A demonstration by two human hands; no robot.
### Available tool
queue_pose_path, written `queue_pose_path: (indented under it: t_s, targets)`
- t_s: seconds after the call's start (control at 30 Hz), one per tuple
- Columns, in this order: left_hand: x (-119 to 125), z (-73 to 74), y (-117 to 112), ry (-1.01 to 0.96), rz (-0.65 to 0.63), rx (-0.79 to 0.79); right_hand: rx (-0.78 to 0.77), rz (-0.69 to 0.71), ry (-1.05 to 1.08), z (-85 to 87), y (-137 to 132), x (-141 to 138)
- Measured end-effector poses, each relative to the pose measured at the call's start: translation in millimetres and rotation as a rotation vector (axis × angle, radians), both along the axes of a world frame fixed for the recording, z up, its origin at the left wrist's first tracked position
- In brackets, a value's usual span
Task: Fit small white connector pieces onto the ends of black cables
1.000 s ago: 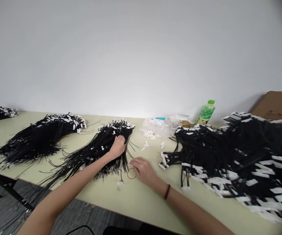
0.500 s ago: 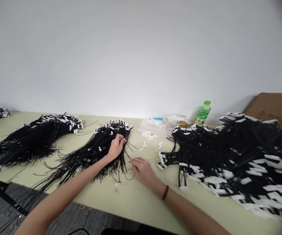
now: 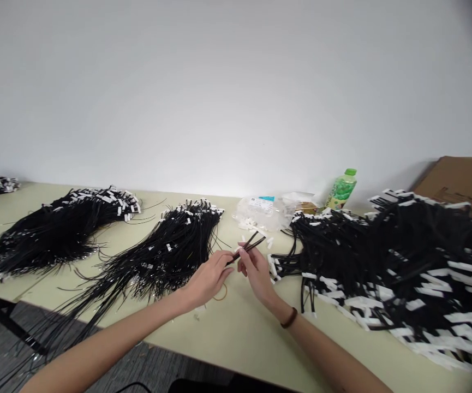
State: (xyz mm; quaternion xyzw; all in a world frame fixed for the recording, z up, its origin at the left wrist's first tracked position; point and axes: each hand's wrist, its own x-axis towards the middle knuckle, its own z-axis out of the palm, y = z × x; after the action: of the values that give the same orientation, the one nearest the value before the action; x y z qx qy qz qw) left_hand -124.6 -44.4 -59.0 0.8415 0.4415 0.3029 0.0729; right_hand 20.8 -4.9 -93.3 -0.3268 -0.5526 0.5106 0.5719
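Over the table, both my hands meet around a short bunch of black wires (image 3: 254, 240). My left hand (image 3: 208, 279) pinches its near left end, while my right hand (image 3: 256, 271) grips it close beside those fingers. Free wire ends stick out up and to the right. A small white piece shows at the right fingertips, too small to make out. A yellowish rubber band (image 3: 221, 297) lies under my left hand, partly hidden. Left of my hands is a pile of black wires with white connectors (image 3: 178, 240).
Another wire pile (image 3: 55, 229) lies further left. A large heap of black wires with white ends (image 3: 354, 256) covers the right side. At the back are a clear plastic bag (image 3: 262, 214), a green-capped bottle (image 3: 341, 191) and a cardboard box (image 3: 459, 183). The table's front edge is near.
My left hand has come off the middle wire pile, moving right and nearer. My right hand has moved up and right, away from the rubber band. Both now hold the black wires.
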Motion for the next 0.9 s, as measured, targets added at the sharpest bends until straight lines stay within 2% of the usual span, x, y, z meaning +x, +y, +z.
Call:
queue_pose_path:
  t_s: [0.1, 0.17, 0.3, 0.43, 0.57, 0.73, 0.8, 0.9]
  targets:
    - [-7, -2.8, -8, 0.045, 0.077, 0.043, -0.012, 0.019, 0.064, 11.2, -2, 1]
    - [-16, -2.7, -12, 0.115, 0.136, 0.011, 0.013, -0.003, 0.134, 22.2, -2, 4]
    - [-43, -2.1, -19, 0.239, 0.209, -0.069, 0.111, -0.081, 0.257, 49.5, -6, 16]
    - [-68, -4.8, -26, 0.239, 0.247, -0.041, 0.223, -0.084, 0.245, 70.4, -17, 25]
    - [-78, 0.2, -33, 0.249, 0.254, -0.088, 0.325, -0.06, 0.155, 78.4, -27, 26]
    - [-88, 20.0, -36, 0.218, 0.26, -0.201, 0.375, -0.149, 0.115, 82.2, -21, 32]
    - [-98, 23.2, -34, 0.241, 0.282, -0.225, 0.374, -0.206, 0.146, 87.3, -17, 38]
    - [-118, 18.7, -32, 0.311, 0.329, -0.216, 0.377, -0.364, 0.289, 101.6, -14, 52]
